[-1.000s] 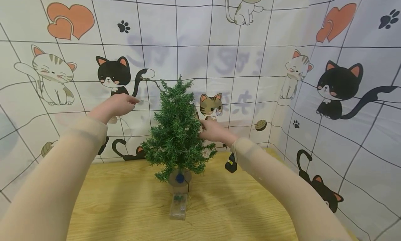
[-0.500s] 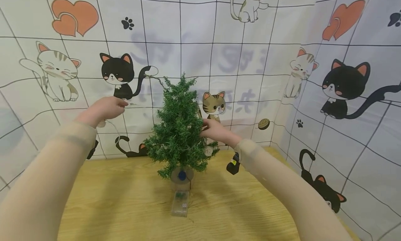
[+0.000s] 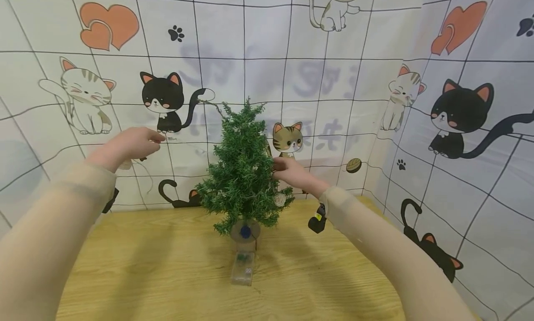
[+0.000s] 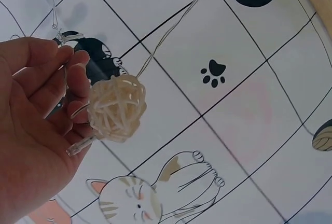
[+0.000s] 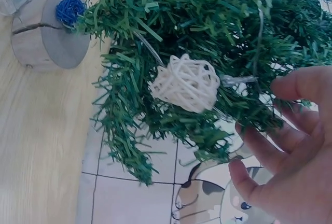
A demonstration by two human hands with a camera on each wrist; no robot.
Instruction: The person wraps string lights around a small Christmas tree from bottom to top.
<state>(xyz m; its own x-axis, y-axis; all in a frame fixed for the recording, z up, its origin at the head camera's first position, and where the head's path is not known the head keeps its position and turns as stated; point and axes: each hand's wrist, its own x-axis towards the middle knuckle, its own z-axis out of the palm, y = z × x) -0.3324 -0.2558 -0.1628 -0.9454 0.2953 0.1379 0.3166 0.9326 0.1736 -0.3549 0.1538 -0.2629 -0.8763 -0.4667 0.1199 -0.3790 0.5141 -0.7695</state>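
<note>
In the left wrist view my left hand (image 4: 46,84) pinches a thin clear string-light wire (image 4: 168,29) between thumb and fingers. A cream wicker ball light (image 4: 118,108) hangs on this wire beside the fingers. In the head view that hand is left of a small green artificial Christmas tree (image 3: 244,172), apart from it. My right hand (image 3: 294,172) is at the tree's right side, its loosely bent fingers among the branch tips; whether they touch the wire there I cannot tell. A white wicker ball light (image 5: 185,84) sits on the branches near that hand.
The tree stands on a round wooden base (image 5: 67,45) with a blue wicker ball (image 5: 70,10) at it. A clear plastic box (image 3: 243,267) lies in front on the wooden table (image 3: 167,265). Behind hangs a cat-print cloth (image 3: 267,38).
My left hand has moved left, away from the tree, with the wire and ball. The right hand stays at the tree's right side. The head view has shifted slightly.
</note>
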